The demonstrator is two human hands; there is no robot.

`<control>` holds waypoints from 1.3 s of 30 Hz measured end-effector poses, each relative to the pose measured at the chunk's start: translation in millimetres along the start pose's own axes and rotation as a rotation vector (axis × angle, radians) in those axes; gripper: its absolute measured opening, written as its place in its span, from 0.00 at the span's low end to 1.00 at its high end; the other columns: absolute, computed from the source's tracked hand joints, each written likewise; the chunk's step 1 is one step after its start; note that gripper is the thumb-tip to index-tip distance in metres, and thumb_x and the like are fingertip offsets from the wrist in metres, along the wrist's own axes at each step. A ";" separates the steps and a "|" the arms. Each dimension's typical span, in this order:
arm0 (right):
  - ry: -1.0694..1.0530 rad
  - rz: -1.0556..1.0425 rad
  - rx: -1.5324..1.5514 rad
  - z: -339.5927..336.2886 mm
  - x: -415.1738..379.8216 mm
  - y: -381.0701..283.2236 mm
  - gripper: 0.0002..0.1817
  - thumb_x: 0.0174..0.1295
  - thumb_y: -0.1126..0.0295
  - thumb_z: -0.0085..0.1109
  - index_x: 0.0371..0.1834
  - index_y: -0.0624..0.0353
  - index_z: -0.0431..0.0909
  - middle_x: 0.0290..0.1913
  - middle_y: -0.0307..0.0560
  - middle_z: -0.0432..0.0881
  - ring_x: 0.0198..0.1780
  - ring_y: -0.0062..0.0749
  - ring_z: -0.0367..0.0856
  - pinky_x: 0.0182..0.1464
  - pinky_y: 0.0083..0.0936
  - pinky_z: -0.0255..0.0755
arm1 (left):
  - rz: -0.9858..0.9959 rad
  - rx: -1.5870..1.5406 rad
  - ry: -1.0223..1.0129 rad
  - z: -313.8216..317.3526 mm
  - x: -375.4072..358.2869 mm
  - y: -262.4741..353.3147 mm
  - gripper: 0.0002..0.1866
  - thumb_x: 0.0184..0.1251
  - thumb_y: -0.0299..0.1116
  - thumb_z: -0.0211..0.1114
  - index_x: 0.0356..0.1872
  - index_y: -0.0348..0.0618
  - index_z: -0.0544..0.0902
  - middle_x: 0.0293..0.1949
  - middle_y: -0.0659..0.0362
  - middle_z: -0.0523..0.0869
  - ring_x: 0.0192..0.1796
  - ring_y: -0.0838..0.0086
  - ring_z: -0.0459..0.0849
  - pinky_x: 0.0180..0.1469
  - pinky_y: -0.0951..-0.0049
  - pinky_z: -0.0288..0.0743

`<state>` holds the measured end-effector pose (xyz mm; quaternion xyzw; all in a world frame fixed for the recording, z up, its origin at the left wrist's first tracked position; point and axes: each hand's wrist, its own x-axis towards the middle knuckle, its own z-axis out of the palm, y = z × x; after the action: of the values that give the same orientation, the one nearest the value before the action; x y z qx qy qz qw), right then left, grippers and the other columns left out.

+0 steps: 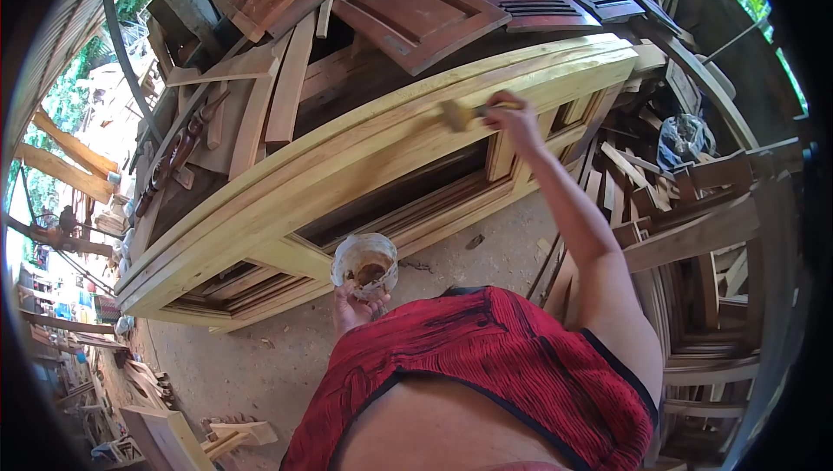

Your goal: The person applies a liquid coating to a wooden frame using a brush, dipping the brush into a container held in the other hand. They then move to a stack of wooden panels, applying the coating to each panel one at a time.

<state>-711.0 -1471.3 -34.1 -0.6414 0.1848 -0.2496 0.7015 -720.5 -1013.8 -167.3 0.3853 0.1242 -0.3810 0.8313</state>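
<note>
Just one brush (456, 116), one container (346, 256).

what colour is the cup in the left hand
The cup is whitish, with brown inside; it shows best in the head view.

Dusty floor (213, 375); on it wood pieces (241, 433), dark scrap (475, 242)

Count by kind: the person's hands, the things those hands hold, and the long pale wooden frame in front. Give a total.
Hands: 2 (left hand, right hand)
Brush: 1
Tub: 1
Pale wooden frame: 1
Total: 5
</note>
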 end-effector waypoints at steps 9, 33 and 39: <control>0.604 -0.573 -0.578 -110.5 14.8 64.1 0.05 0.51 0.80 0.59 0.30 0.59 0.76 0.29 0.43 0.78 0.34 0.28 0.78 0.34 0.22 0.71 | -0.074 0.032 -0.037 27.6 1.2 0.0 0.45 0.46 0.49 0.68 0.66 0.47 0.59 0.61 0.50 0.68 0.59 0.52 0.71 0.55 0.47 0.73; 0.489 -0.265 0.301 -143.1 -26.9 140.0 0.09 0.49 0.88 0.55 0.28 0.62 0.79 0.40 0.40 0.82 0.42 0.20 0.76 0.46 0.16 0.69 | -0.253 0.107 -0.159 52.8 -9.6 18.1 0.50 0.43 0.49 0.70 0.69 0.54 0.53 0.66 0.51 0.61 0.66 0.50 0.63 0.63 0.42 0.64; 0.616 -0.454 -0.326 -75.1 -50.0 164.0 0.09 0.46 0.87 0.53 0.28 0.61 0.74 0.40 0.48 0.74 0.46 0.40 0.73 0.50 0.29 0.67 | -0.250 0.066 -0.155 66.0 -5.4 23.1 0.50 0.46 0.44 0.70 0.70 0.52 0.50 0.67 0.47 0.59 0.66 0.45 0.62 0.61 0.35 0.64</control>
<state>-776.2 -1493.9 -208.1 -0.6638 0.2772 -0.5457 0.4298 -713.0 -1049.9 -107.7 0.3634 0.0938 -0.5141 0.7712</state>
